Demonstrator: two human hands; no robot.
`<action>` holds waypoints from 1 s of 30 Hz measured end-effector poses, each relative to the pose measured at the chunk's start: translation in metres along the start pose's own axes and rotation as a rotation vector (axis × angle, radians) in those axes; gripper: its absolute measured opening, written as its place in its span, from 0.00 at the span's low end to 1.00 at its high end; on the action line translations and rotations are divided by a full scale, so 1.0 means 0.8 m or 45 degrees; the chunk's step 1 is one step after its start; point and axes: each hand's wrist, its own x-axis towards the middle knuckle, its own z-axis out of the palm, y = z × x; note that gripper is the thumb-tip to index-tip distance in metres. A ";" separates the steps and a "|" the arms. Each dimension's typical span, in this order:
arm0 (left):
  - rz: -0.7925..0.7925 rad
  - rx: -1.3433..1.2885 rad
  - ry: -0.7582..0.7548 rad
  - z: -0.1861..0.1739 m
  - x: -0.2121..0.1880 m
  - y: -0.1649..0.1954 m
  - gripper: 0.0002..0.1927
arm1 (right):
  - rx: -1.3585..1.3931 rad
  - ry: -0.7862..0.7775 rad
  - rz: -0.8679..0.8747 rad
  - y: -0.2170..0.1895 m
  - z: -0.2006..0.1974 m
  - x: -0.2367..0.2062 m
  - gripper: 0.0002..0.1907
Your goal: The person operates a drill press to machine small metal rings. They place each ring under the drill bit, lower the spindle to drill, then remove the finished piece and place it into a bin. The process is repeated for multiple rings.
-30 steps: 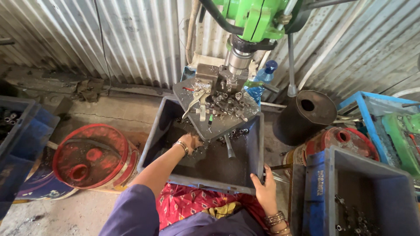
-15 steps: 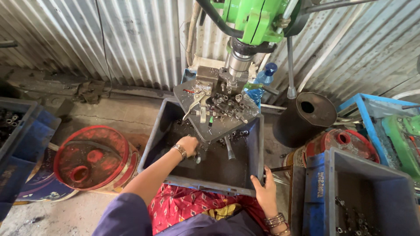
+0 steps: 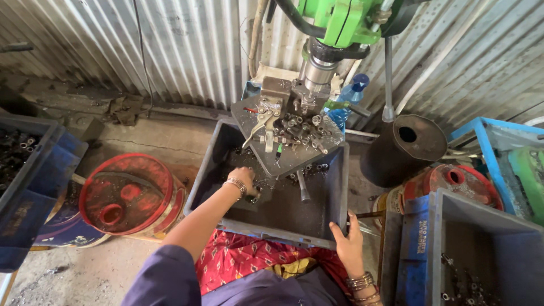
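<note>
Left hand reaches into the grey bin — grip unclear; right hand clasps its rim.

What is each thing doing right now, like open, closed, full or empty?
Grey plastic crate: open-topped, a few small metal parts lying inside.
Left hand: reaching into the crate, fingers closed on small metal parts.
Right hand: gripping the crate's near rim.
Red round drum lid: lying flat.
Blue bottle: capped, upright.
</note>
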 end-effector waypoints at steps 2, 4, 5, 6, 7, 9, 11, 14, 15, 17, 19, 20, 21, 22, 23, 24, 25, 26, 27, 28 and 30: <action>-0.114 -0.049 -0.066 -0.005 -0.010 0.010 0.47 | 0.022 -0.008 -0.002 0.001 0.000 0.000 0.27; -0.168 -0.047 -0.098 -0.006 -0.014 0.021 0.55 | 0.061 -0.010 -0.035 0.003 0.001 0.000 0.27; -0.167 -0.024 -0.098 -0.004 -0.014 0.026 0.58 | 0.068 -0.009 -0.031 0.004 0.002 0.001 0.27; -0.166 -0.001 -0.099 -0.001 -0.012 0.030 0.62 | 0.076 -0.008 -0.028 0.004 0.002 0.001 0.28; -0.176 -0.003 -0.126 0.002 -0.007 0.034 0.58 | 0.083 -0.008 -0.024 0.005 0.003 0.001 0.28; -0.203 -0.002 -0.097 0.013 0.003 0.038 0.44 | 0.063 -0.002 -0.060 0.005 0.003 0.001 0.28; -0.218 -0.024 0.049 0.024 0.010 0.040 0.30 | 0.047 -0.008 -0.057 0.004 0.002 0.000 0.28; -0.205 -0.063 0.165 0.030 0.009 0.036 0.14 | 0.039 -0.014 -0.025 0.003 0.001 0.000 0.27; -0.215 -0.105 0.135 0.030 0.008 0.034 0.15 | 0.042 -0.007 -0.035 0.003 0.002 0.001 0.27; -0.225 -0.061 0.103 0.028 0.007 0.036 0.14 | 0.035 -0.005 -0.020 0.003 0.002 0.000 0.27; -0.251 -0.008 0.062 0.023 0.006 0.041 0.14 | 0.020 -0.007 0.013 0.005 0.003 0.000 0.27; -0.271 0.024 0.033 0.022 0.006 0.044 0.14 | 0.042 -0.009 -0.002 0.006 0.003 0.001 0.27; -0.291 0.056 0.002 0.021 0.007 0.046 0.14 | 0.063 -0.011 -0.015 0.008 0.004 0.001 0.27; -0.306 0.032 0.009 0.021 0.008 0.048 0.14 | 0.081 -0.014 -0.027 0.010 0.004 0.001 0.27; -0.319 0.008 0.016 0.022 0.009 0.049 0.14 | 0.049 -0.002 -0.044 0.012 0.004 0.001 0.27; -0.332 -0.014 0.024 0.023 0.011 0.050 0.14 | 0.018 0.011 -0.063 0.013 0.005 0.001 0.28; -0.287 0.004 0.025 0.025 0.013 0.050 0.14 | -0.013 0.023 -0.082 0.015 0.005 0.001 0.28; -0.242 0.021 0.025 0.027 0.014 0.051 0.14 | -0.029 0.036 -0.075 0.016 0.005 0.001 0.29; -0.198 0.038 0.026 0.030 0.014 0.051 0.13 | -0.044 0.048 -0.068 0.016 0.005 0.001 0.29; -0.171 0.070 0.019 0.032 0.015 0.051 0.14 | -0.057 0.060 -0.063 0.017 0.005 0.001 0.30; -0.117 0.132 0.002 0.038 0.014 0.052 0.19 | -0.059 0.047 -0.050 0.016 0.005 0.002 0.29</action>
